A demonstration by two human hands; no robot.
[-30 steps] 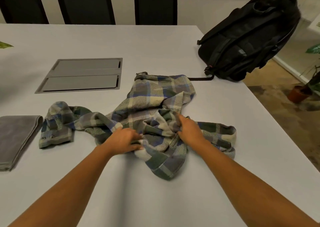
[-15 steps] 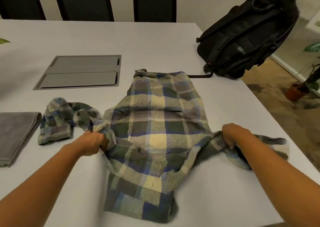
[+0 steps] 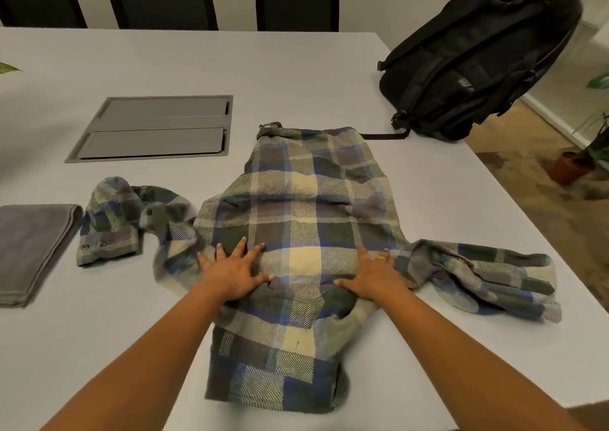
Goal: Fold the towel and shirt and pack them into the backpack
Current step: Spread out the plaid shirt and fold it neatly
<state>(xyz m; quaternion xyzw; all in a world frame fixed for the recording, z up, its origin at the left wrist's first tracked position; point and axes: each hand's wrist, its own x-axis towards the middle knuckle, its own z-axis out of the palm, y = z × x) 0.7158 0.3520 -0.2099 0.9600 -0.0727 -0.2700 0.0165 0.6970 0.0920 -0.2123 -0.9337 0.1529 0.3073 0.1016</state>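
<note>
Shirt (image 3: 303,206) lies spread on the table (image 3: 296,74), hem close to the near edge. On its middle we've got left hand (image 3: 235,274) and right hand (image 3: 374,277) pressing flat, grip wide on both, holding nothing. Sleeves (image 3: 131,219) are bunched either side of the shirt. Risk: if we fold now the lumps get trapped, or the hem slides off. Towel (image 3: 29,249) sits folded left of the shirt, backpack (image 3: 478,55) beyond it to the right, can't tell if it's open

Indoor light is dim and even (soft shadows on the table (image 3: 296,68)), edges bow, corners perhaps blurred
</note>
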